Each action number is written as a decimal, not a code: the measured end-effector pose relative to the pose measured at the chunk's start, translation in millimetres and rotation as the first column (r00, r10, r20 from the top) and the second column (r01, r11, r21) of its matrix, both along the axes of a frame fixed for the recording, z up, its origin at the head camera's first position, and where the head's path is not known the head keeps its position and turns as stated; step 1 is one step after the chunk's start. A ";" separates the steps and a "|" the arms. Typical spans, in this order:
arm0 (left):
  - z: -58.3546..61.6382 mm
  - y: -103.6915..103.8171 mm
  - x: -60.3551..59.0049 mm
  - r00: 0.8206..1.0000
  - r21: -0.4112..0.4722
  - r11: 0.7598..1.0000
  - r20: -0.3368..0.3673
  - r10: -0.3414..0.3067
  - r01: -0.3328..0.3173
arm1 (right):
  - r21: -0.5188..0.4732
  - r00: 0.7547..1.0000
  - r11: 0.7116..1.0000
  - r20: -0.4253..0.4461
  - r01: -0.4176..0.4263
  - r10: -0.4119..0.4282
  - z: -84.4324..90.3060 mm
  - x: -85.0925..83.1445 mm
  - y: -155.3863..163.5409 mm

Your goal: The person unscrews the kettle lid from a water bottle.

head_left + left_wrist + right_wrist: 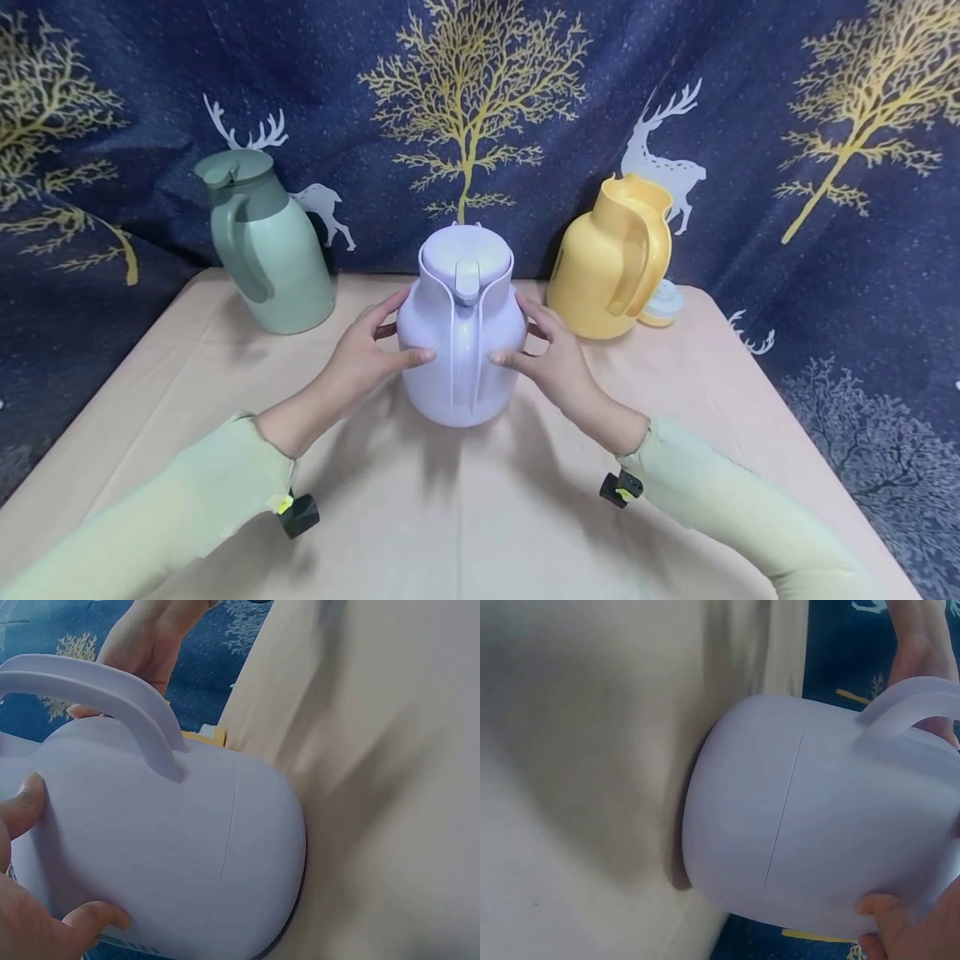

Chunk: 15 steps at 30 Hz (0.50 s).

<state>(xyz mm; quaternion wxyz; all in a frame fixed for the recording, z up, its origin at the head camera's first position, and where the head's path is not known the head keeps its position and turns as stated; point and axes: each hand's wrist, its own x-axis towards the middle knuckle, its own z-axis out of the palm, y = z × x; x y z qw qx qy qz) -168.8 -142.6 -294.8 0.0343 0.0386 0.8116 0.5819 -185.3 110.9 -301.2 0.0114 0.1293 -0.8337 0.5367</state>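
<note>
A lavender thermos jug [427, 387] stands upright at the middle of the table, its lid [468, 242] on and its handle [465, 358] turned toward me. My left hand [360, 354] grips the left side of the body, with the thumb in front beside the handle and the fingers round the flank. On the opposite side my right hand [562, 362] holds the body in the same way. Both wrist views show the smooth lavender body [165, 840] close up, its base near the tablecloth. The far fingertips are partly hidden behind the jug.
A green thermos jug [292, 258] stands at the back left. To the back right is a yellow jug [588, 267] with an open top, and a grey and yellow lid [663, 302] lies beside it. A dark blue patterned curtain [540, 167] hangs behind the beige-covered table [420, 517].
</note>
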 end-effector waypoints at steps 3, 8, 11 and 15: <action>-0.1 1.5 4.1 1.000 -0.009 1.000 -0.009 -0.005 0.005 | -0.008 1.000 1.000 -0.010 -0.004 0.004 -2.5 3.2 1.4; 0.1 2.2 9.8 1.000 -0.029 0.999 0.004 -0.015 0.015 | -0.005 1.000 1.000 -0.004 0.002 -0.002 -3.9 8.9 2.8; 0.8 1.5 13.5 1.000 -0.044 0.999 0.006 -0.016 0.017 | 0.000 1.000 1.000 -0.011 0.006 -0.006 -3.6 12.8 2.7; 1.7 0.2 18.5 1.000 -0.052 0.999 -0.009 -0.011 0.010 | -0.034 1.000 0.999 -0.006 -0.004 0.004 -2.9 17.4 0.9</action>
